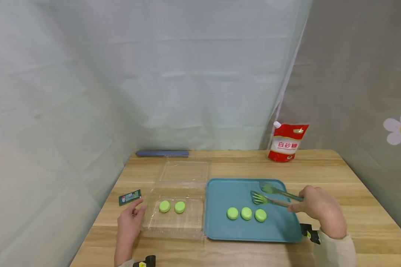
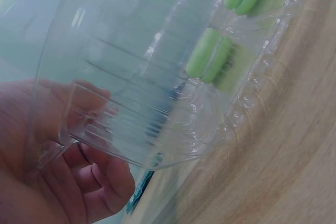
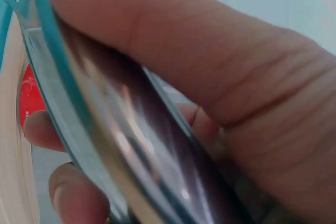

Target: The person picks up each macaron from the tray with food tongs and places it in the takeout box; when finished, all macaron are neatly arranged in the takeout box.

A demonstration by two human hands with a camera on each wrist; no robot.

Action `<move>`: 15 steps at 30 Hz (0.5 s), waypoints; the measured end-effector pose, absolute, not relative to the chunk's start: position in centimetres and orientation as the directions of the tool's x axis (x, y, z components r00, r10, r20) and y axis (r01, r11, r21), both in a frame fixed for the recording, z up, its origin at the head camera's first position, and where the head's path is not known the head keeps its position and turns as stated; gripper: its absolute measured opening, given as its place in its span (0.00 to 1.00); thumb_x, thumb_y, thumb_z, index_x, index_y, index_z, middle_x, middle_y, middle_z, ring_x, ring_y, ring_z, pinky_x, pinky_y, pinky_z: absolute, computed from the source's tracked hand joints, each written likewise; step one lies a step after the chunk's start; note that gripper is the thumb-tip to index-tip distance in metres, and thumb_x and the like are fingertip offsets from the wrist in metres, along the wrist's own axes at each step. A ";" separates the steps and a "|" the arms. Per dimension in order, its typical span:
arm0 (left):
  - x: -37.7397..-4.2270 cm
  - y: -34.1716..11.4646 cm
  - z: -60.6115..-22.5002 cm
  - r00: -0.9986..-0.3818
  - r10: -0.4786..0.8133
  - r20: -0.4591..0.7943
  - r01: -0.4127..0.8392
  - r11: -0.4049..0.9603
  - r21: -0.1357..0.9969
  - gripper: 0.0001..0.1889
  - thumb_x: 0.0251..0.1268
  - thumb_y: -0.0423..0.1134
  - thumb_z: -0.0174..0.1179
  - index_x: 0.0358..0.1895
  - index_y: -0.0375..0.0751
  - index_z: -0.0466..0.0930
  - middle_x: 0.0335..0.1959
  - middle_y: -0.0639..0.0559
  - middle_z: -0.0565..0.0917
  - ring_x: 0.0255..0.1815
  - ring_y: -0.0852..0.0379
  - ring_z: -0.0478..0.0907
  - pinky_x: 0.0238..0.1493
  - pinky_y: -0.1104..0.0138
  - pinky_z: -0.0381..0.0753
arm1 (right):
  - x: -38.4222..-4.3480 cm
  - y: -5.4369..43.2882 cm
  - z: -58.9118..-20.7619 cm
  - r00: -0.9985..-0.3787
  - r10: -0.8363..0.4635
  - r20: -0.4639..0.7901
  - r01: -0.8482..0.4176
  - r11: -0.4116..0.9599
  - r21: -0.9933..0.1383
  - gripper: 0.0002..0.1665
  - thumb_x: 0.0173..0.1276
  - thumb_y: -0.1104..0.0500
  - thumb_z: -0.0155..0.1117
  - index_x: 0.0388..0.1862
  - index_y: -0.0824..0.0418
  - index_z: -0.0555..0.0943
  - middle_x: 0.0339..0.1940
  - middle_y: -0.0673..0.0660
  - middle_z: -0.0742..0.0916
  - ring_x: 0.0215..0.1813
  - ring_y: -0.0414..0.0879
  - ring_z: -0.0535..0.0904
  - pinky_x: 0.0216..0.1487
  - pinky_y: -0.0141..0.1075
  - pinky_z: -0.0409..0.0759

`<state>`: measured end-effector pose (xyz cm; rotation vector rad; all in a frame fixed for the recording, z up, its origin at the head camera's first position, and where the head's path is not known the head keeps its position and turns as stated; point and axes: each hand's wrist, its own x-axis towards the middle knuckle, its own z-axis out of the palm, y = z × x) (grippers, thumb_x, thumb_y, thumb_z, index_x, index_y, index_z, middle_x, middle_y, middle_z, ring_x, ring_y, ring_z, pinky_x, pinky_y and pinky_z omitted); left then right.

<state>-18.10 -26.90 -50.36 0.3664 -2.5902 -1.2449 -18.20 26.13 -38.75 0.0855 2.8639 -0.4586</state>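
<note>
A clear plastic box (image 1: 183,224) lies with its lid (image 1: 185,172) folded back, two green macarons (image 1: 164,206) side by side in it. My left hand (image 1: 129,222) pinches the box's left wall between thumb and fingers; the thumb shows through the plastic in the left wrist view. Over the right part of a blue tray (image 1: 222,191), my right hand (image 1: 320,209) grips a pair of green see-through tongs (image 1: 277,202). The tongs' two heads are spread, with nothing between them. Three more green macarons (image 1: 246,213) sit in a row on the tray, left of and nearer than the tongs.
Behind the tray stands a red and white sugar pouch (image 1: 285,142) with a white cap. A flat dark-green packet (image 1: 129,197) lies left of the box. Along the table's back edge is a long blue bar-shaped thing (image 1: 162,153). Pale curtains (image 1: 194,92) hang behind.
</note>
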 end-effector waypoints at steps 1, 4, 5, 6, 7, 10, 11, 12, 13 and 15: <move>-18.1 -26.9 -50.4 -0.938 -0.328 0.113 -0.117 0.606 0.787 0.19 0.76 0.34 0.57 0.64 0.32 0.77 0.27 0.48 0.75 0.22 0.58 0.68 0.22 0.69 0.67 | -18.3 26.1 -38.8 -0.969 0.020 -0.245 0.094 0.950 -0.296 0.41 0.49 0.39 0.82 0.48 0.71 0.84 0.37 0.61 0.85 0.35 0.52 0.77 0.32 0.47 0.76; -18.0 -27.0 -50.4 -0.937 -0.330 0.116 -0.117 0.607 0.786 0.18 0.75 0.34 0.58 0.64 0.32 0.77 0.28 0.48 0.75 0.22 0.58 0.68 0.22 0.69 0.67 | -18.4 26.0 -38.9 -0.967 0.021 -0.252 0.093 0.955 -0.280 0.42 0.48 0.39 0.83 0.49 0.70 0.85 0.42 0.65 0.86 0.36 0.53 0.78 0.34 0.50 0.77; -18.0 -27.0 -50.4 -0.937 -0.329 0.115 -0.117 0.608 0.785 0.18 0.75 0.34 0.58 0.64 0.32 0.77 0.28 0.48 0.75 0.22 0.58 0.68 0.22 0.69 0.67 | -18.4 26.0 -38.9 -0.967 0.023 -0.255 0.096 0.957 -0.275 0.41 0.48 0.39 0.83 0.48 0.70 0.85 0.43 0.65 0.86 0.37 0.53 0.79 0.34 0.50 0.78; -18.0 -27.1 -50.5 -0.938 -0.326 0.115 -0.115 0.609 0.785 0.18 0.75 0.34 0.57 0.64 0.32 0.77 0.28 0.47 0.75 0.22 0.58 0.68 0.22 0.69 0.67 | -18.4 25.9 -39.0 -0.966 0.028 -0.258 0.100 0.958 -0.270 0.40 0.48 0.40 0.83 0.48 0.70 0.85 0.43 0.65 0.86 0.37 0.53 0.79 0.34 0.51 0.78; -18.0 -27.1 -50.5 -0.939 -0.324 0.115 -0.114 0.609 0.785 0.18 0.75 0.34 0.57 0.64 0.32 0.77 0.28 0.47 0.75 0.22 0.58 0.68 0.22 0.69 0.67 | -18.5 25.9 -39.0 -0.965 0.031 -0.261 0.104 0.957 -0.269 0.39 0.48 0.40 0.83 0.47 0.69 0.85 0.42 0.64 0.86 0.36 0.52 0.78 0.34 0.50 0.77; -18.0 -27.1 -50.5 -0.940 -0.324 0.107 -0.121 0.608 0.785 0.18 0.76 0.35 0.56 0.64 0.32 0.77 0.29 0.47 0.74 0.23 0.57 0.68 0.22 0.69 0.66 | -18.4 25.9 -39.1 -0.962 0.036 -0.269 0.110 0.958 -0.264 0.37 0.49 0.41 0.83 0.46 0.69 0.86 0.41 0.63 0.86 0.36 0.52 0.78 0.34 0.50 0.77; -18.1 -27.1 -50.6 -0.940 -0.325 0.102 -0.124 0.607 0.785 0.18 0.76 0.35 0.56 0.65 0.33 0.77 0.29 0.47 0.74 0.24 0.57 0.67 0.22 0.69 0.66 | -18.4 25.9 -39.1 -0.962 0.037 -0.271 0.111 0.958 -0.265 0.36 0.49 0.41 0.83 0.46 0.68 0.86 0.41 0.63 0.86 0.36 0.52 0.77 0.34 0.50 0.77; -18.1 -27.1 -50.6 -0.940 -0.326 0.101 -0.126 0.606 0.785 0.18 0.77 0.35 0.55 0.65 0.33 0.77 0.30 0.47 0.74 0.24 0.57 0.68 0.22 0.69 0.66 | -18.4 25.9 -39.1 -0.962 0.036 -0.271 0.111 0.958 -0.266 0.36 0.50 0.42 0.83 0.46 0.68 0.86 0.41 0.63 0.86 0.36 0.52 0.77 0.34 0.50 0.77; -18.2 -27.0 -50.6 -0.940 -0.326 0.100 -0.127 0.606 0.786 0.19 0.77 0.36 0.55 0.65 0.33 0.77 0.30 0.47 0.74 0.24 0.56 0.67 0.23 0.69 0.66 | -18.4 25.9 -39.1 -0.962 0.033 -0.271 0.108 0.958 -0.267 0.35 0.50 0.42 0.83 0.46 0.67 0.86 0.41 0.62 0.86 0.36 0.52 0.77 0.33 0.49 0.76; -18.3 -27.0 -50.7 -0.940 -0.326 0.103 -0.124 0.607 0.785 0.19 0.77 0.36 0.55 0.65 0.33 0.77 0.30 0.47 0.73 0.24 0.56 0.67 0.23 0.69 0.66 | -18.4 25.8 -39.0 -0.963 0.030 -0.267 0.104 0.958 -0.268 0.31 0.51 0.43 0.82 0.44 0.65 0.87 0.39 0.60 0.86 0.34 0.51 0.76 0.32 0.47 0.74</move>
